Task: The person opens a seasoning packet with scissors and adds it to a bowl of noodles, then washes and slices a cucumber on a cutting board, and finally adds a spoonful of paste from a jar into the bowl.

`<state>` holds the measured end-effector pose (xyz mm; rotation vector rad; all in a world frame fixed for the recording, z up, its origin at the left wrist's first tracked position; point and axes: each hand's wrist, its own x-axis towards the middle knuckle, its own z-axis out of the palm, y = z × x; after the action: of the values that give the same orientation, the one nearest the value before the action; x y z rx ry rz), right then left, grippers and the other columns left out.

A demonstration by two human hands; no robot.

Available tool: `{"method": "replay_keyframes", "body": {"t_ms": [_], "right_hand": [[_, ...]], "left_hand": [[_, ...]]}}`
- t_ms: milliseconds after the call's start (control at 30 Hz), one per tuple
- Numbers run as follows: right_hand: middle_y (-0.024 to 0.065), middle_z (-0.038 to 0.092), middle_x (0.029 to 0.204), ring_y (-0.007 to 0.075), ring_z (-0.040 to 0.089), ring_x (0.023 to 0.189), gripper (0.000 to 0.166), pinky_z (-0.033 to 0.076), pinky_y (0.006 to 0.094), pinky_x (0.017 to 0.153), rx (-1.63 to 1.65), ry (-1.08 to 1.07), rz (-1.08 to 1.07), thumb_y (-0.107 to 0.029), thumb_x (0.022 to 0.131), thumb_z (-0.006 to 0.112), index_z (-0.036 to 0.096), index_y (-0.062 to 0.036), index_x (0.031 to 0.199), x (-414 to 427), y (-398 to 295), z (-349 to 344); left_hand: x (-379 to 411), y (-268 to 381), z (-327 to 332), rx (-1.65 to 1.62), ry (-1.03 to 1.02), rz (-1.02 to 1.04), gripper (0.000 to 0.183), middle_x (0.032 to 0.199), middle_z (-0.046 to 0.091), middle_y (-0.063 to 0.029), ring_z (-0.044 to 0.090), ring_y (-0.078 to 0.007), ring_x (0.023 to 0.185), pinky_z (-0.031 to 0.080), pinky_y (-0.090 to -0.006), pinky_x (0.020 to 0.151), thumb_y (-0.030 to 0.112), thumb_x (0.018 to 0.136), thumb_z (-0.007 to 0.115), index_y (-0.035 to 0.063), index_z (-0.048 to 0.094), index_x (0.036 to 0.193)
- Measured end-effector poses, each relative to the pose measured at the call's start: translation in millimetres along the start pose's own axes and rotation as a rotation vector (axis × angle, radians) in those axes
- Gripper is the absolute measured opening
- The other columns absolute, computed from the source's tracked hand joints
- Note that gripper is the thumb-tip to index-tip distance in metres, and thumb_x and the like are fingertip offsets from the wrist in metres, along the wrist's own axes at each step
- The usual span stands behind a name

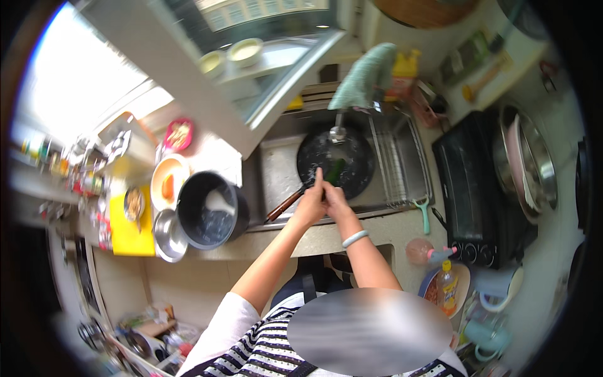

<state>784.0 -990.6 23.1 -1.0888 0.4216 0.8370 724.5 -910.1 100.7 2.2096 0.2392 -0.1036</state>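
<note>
My left hand (pixel 311 201) and my right hand (pixel 336 201) are pressed together above the near rim of a dark wok (pixel 360 165) in the sink. A dark green cucumber (pixel 336 171) sticks out beyond my fingers over the wok, its lower part hidden in my grip. My left hand has a finger extended along it. Beside that hand, the wok's brown wooden handle (pixel 284 206) slants down to the left. A metal faucet (pixel 337 134) hangs over the wok, which seems to hold water.
A deep dark pot (pixel 240 209) with a white scoop stands left of the steel sink (pixel 278 160). Beyond it are a steel bowl (pixel 170 235) and a yellow cutting board (pixel 129 240). An open window sash (pixel 226 108) juts over the counter. A peeler (pixel 425 217) and black oven (pixel 464 188) are right.
</note>
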Motion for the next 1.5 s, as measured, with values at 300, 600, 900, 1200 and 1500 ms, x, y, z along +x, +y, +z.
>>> {"method": "replay_keyframes", "body": {"t_ms": [300,600,900,1200,1500], "right_hand": [[0.0224,0.066,0.097,0.0354,0.065,0.084,0.052,0.051,0.0401,0.075,-1.441,0.146,-0.867,-0.018,0.078,0.067,0.054,-0.0009,0.125,-132.1,-32.1,21.9],[0.0033,0.059,0.073,0.0095,0.049,0.055,0.038,0.042,0.0269,0.051,-0.916,0.232,-0.869,-0.014,0.086,0.062,0.055,0.0064,0.118,-151.4,39.7,-5.7],[-0.0026,0.047,0.067,0.0019,0.033,0.043,0.037,0.021,0.0178,0.035,-0.312,0.189,-0.781,-0.022,0.094,0.054,0.045,-0.0074,0.127,-254.1,126.4,168.1],[0.0209,0.060,0.111,0.0190,0.061,0.088,0.056,0.048,0.0293,0.076,-0.947,-0.601,-0.829,-0.016,0.089,0.061,0.037,0.0039,0.137,-329.2,254.2,453.5],[0.0168,0.059,0.114,0.0306,0.057,0.106,0.025,0.046,0.0391,0.092,-1.606,-0.036,-1.670,-0.005,0.082,0.055,0.062,0.0006,0.105,-167.9,190.7,603.4]], "left_hand": [[-125.1,64.1,-71.1,0.285,0.206,0.102,0.058,0.124,0.049,-0.0122,0.038,-0.0322,0.126,0.025,-0.0624,0.103,0.003,0.073,0.069,0.0052,0.047,0.127],[-211.8,44.4,-106.1,0.202,0.293,0.290,0.031,0.110,0.060,-0.0098,0.050,-0.0264,0.117,0.027,-0.0592,0.103,0.001,0.077,0.061,0.0037,0.061,0.107],[-326.0,-50.7,-209.4,-0.148,0.362,0.191,0.020,0.085,0.065,-0.0196,0.063,-0.0332,0.083,0.047,-0.0424,0.072,0.017,0.089,0.058,-0.0001,0.059,0.098],[-407.2,-175.4,-408.8,-0.925,0.673,-0.011,0.039,0.089,0.063,-0.0110,0.061,-0.0126,0.081,0.050,-0.0277,0.070,0.027,0.091,0.061,-0.0057,0.050,0.111],[-503.9,-365.1,-576.2,-0.558,0.909,-0.228,0.035,0.084,0.061,-0.0059,0.058,-0.0118,0.068,0.049,-0.0253,0.063,0.014,0.087,0.063,-0.0006,0.052,0.116]]}}
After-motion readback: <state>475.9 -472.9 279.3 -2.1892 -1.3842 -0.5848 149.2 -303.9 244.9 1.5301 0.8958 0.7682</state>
